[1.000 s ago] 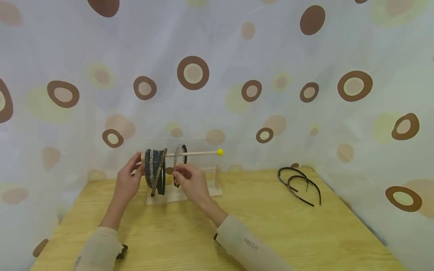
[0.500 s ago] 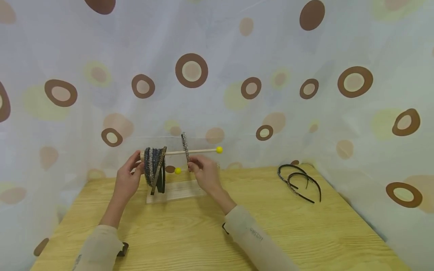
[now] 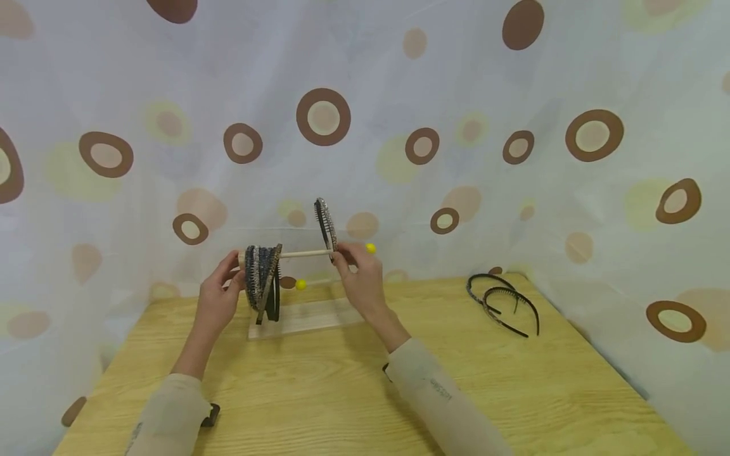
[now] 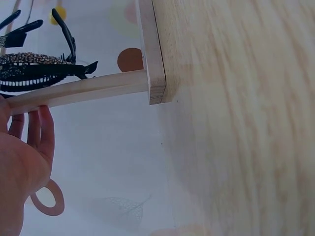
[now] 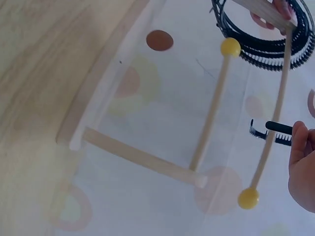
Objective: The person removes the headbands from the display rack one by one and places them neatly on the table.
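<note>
My left hand (image 3: 219, 292) grips the top of a wooden post (image 4: 98, 87) on a headband stand. Several glittery headbands (image 3: 262, 278) hang bunched on the stand's upper rod (image 3: 305, 254), close beside that hand. Farther right, my right hand (image 3: 366, 282) pinches one end of a silvery, toothed headband (image 3: 326, 221), whose arch tilts up above the rod. In the right wrist view, this headband's black end (image 5: 279, 127) crosses over the rod, short of the yellow ball (image 5: 248, 198) at its tip. My right fingers hide part of the rod in the head view.
The stand's pale base (image 3: 296, 318) rests on the wooden table (image 3: 296, 386). A lower rod with another yellow ball (image 3: 300, 285) points left from the second post (image 5: 142, 155). Two dark headbands (image 3: 507, 307) lie at the table's right side, and a patterned curtain hangs behind.
My right hand has moved right and upward along the rod with the silvery headband, which has swung from hanging around the rod to standing above it. My left hand stays on the post.
</note>
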A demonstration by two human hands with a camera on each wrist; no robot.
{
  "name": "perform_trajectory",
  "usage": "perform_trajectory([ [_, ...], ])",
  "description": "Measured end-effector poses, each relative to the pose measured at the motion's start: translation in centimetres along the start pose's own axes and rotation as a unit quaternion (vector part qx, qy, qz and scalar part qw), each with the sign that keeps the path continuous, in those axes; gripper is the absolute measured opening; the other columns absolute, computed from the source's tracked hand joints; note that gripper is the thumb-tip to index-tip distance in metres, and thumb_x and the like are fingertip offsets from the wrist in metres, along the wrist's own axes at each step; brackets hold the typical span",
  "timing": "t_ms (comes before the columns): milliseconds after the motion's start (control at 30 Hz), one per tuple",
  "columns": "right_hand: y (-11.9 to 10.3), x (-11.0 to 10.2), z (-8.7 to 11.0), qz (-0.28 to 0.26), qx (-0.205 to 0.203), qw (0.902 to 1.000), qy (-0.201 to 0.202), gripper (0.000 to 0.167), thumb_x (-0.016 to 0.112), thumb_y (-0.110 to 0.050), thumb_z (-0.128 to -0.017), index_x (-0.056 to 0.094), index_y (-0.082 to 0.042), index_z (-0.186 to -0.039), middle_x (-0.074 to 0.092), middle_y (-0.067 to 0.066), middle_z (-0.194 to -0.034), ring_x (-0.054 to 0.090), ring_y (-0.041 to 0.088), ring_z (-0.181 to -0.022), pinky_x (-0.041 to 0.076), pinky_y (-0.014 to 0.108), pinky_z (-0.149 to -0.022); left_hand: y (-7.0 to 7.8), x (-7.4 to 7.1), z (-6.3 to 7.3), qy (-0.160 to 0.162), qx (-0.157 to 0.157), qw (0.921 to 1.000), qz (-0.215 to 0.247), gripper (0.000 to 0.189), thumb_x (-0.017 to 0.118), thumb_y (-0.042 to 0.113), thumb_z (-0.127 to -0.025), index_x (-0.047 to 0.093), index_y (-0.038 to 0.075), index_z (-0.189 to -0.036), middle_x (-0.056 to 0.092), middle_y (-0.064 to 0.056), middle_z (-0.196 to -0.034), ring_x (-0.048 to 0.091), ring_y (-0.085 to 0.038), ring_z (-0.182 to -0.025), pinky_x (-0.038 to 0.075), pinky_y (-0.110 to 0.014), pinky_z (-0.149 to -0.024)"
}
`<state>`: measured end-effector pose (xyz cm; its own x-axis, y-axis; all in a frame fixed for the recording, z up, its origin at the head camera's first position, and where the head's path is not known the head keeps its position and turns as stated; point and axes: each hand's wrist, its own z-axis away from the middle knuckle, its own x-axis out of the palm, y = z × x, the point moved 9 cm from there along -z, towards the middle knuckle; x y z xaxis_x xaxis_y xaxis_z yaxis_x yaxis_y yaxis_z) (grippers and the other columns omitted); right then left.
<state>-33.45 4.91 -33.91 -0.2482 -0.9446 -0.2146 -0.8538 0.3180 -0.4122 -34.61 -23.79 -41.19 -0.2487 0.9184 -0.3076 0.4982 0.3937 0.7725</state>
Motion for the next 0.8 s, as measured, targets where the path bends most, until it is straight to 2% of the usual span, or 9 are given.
perform_trajectory([
  [200,-0.7,-2.6,-0.9,0.010,-0.029,0.9982,0.052,0.015,0.070,0.013,-0.089,0.071,0.007,-0.102,0.068,0.018,-0.091,0.068,0.024,-0.075,0.062,0.029,-0.067,0.1,0.3,0.1,-0.002,0.005,0.9999,-0.015,0.052,0.053,0.011,-0.108,0.037,0.000,-0.156,0.051,-0.026,-0.144,0.057,-0.040,-0.123,0.047,-0.004,-0.082],
  [367,-1.6,-3.8,-1.7,0.008,-0.041,0.9966,0.071,0.015,0.067,0.021,-0.086,0.068,0.015,-0.100,0.065,0.026,-0.087,0.068,0.032,-0.071,0.061,0.038,-0.061,0.5,-0.2,0.1,0.004,0.014,0.9997,-0.020,0.052,0.052,0.014,-0.108,0.038,0.000,-0.156,0.052,-0.025,-0.143,0.057,-0.041,-0.122,0.046,-0.004,-0.084],
  [467,-2.4,-4.7,-1.9,0.010,-0.031,0.9962,0.080,0.014,0.066,0.022,-0.087,0.067,0.018,-0.099,0.065,0.027,-0.086,0.067,0.036,-0.070,0.061,0.041,-0.061,0.6,-0.2,0.0,0.002,0.014,0.9997,-0.018,0.052,0.052,0.016,-0.109,0.037,-0.001,-0.156,0.052,-0.025,-0.144,0.056,-0.041,-0.122,0.047,-0.005,-0.084],
  [567,-2.3,-5.9,-2.2,0.010,-0.012,0.9955,0.094,0.012,0.065,0.021,-0.088,0.066,0.019,-0.100,0.064,0.028,-0.086,0.067,0.039,-0.071,0.061,0.038,-0.063,0.4,-0.1,-0.1,-0.002,0.012,0.9999,-0.012,0.053,0.052,0.017,-0.109,0.037,0.000,-0.156,0.051,-0.025,-0.144,0.055,-0.041,-0.123,0.048,-0.006,-0.085],
  [667,-1.2,-7.0,-2.4,0.004,0.008,0.9942,0.107,0.012,0.064,0.020,-0.089,0.065,0.019,-0.101,0.064,0.028,-0.088,0.066,0.042,-0.072,0.060,0.030,-0.066,0.4,0.0,-0.2,-0.001,0.010,0.9999,-0.006,0.053,0.052,0.015,-0.108,0.036,0.000,-0.157,0.050,-0.026,-0.144,0.055,-0.041,-0.124,0.048,-0.006,-0.085],
  [800,1.1,-8.7,-2.4,-0.017,0.052,0.9910,0.122,0.013,0.063,0.018,-0.092,0.066,0.018,-0.104,0.063,0.030,-0.091,0.065,0.044,-0.073,0.060,0.028,-0.069,0.4,-0.2,0.0,0.000,0.007,0.9999,-0.011,0.053,0.052,0.012,-0.108,0.036,-0.001,-0.157,0.050,-0.028,-0.144,0.056,-0.040,-0.123,0.046,-0.004,-0.084],
])
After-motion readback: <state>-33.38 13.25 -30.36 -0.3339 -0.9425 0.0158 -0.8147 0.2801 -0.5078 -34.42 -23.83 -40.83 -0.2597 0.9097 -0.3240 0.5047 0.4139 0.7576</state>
